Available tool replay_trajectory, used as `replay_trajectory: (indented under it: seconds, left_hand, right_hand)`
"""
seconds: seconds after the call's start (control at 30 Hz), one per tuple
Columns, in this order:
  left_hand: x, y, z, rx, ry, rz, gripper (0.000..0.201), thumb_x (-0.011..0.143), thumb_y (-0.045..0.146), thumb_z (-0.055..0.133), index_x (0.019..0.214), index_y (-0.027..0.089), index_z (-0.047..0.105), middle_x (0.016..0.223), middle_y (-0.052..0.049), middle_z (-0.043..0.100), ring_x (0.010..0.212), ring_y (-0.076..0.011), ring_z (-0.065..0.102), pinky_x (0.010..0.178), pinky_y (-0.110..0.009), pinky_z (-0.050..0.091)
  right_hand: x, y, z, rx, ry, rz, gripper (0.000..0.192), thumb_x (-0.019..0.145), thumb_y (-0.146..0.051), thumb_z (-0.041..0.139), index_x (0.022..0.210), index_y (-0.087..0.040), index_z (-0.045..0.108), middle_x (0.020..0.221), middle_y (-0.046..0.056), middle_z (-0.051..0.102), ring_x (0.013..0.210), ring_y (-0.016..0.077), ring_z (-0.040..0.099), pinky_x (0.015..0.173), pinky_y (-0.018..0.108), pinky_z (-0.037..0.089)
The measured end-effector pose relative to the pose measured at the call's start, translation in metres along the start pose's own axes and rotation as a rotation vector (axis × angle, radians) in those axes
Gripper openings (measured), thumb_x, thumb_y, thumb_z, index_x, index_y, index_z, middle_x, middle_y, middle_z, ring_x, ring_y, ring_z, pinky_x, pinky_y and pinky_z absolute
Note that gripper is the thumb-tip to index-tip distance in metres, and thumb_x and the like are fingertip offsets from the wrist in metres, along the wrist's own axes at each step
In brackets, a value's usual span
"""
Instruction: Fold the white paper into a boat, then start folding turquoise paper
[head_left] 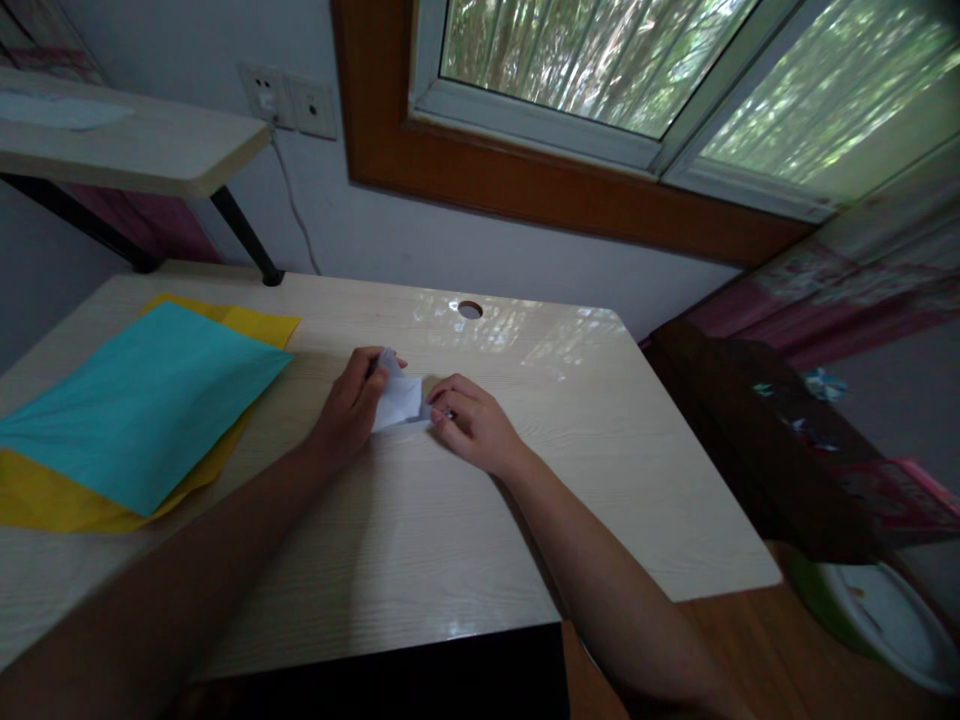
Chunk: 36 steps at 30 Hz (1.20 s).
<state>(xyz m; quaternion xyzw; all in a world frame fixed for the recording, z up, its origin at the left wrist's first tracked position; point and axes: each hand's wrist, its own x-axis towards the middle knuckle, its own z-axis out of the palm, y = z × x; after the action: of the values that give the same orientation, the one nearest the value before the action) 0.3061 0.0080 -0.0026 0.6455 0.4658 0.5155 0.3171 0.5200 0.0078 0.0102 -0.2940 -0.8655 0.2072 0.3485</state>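
A small piece of folded white paper [400, 402] is held between my two hands, just above the middle of the desk. My left hand [355, 398] grips its left side, with the thumb on the near face and a raised flap standing up by the fingers. At the right end, my right hand [469, 420] pinches the paper's edge between thumb and fingers. Creases and a flat panel show on the paper, but the parts under my fingers are hidden.
A turquoise sheet [161, 390] lies over a yellow sheet [259, 325] on the left of the pale wooden desk [600, 480]. A raised shelf [172, 150] stands at the back left. Near the far edge is a round cable hole [470, 310]. A green-and-white basin [885, 610] sits at lower right.
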Motion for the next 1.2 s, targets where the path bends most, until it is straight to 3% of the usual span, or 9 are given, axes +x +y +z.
replay_trajectory:
  seconds: [0.37,0.6,0.8,1.2]
  left_hand:
    - [0.002,-0.003,-0.002,0.012,0.052,0.032,0.039,0.089,0.015,0.046,0.126,0.023,0.05,0.109,-0.005,0.068,0.085,-0.0182,0.06,0.076,-0.033,0.046]
    - [0.005,0.0,-0.007,0.189,0.036,0.067,0.032,0.081,0.009,0.046,0.105,0.022,0.064,0.106,-0.003,0.066,0.098,-0.0206,0.062,0.087,-0.036,0.05]
    - [0.009,-0.001,-0.009,0.257,0.036,0.139,0.028,0.079,0.006,0.045,0.089,0.021,0.067,0.103,-0.005,0.066,0.103,-0.0214,0.061,0.097,-0.04,0.049]
    - [0.011,-0.005,-0.01,0.313,0.081,0.058,0.028,0.076,0.006,0.047,0.086,0.02,0.069,0.098,-0.005,0.066,0.095,-0.0211,0.062,0.085,-0.036,0.05]
  right_hand:
    - [-0.002,0.0,-0.009,-0.195,-0.07,-0.022,0.015,0.093,-0.017,0.047,0.082,-0.019,0.058,0.083,0.008,0.06,0.079,0.0201,0.055,0.072,0.033,0.046]
    - [-0.003,0.004,-0.017,-0.28,-0.017,0.011,0.013,0.09,-0.018,0.05,0.083,-0.019,0.061,0.087,0.01,0.062,0.083,0.0225,0.058,0.075,0.036,0.049]
    - [-0.004,0.006,-0.02,-0.312,0.009,0.012,0.011,0.087,-0.016,0.052,0.084,-0.019,0.062,0.093,0.012,0.064,0.09,0.0242,0.059,0.081,0.038,0.051]
    - [-0.006,0.011,-0.022,-0.285,0.084,0.044,0.017,0.078,-0.009,0.053,0.086,-0.019,0.064,0.095,0.01,0.065,0.089,0.0236,0.061,0.081,0.037,0.052]
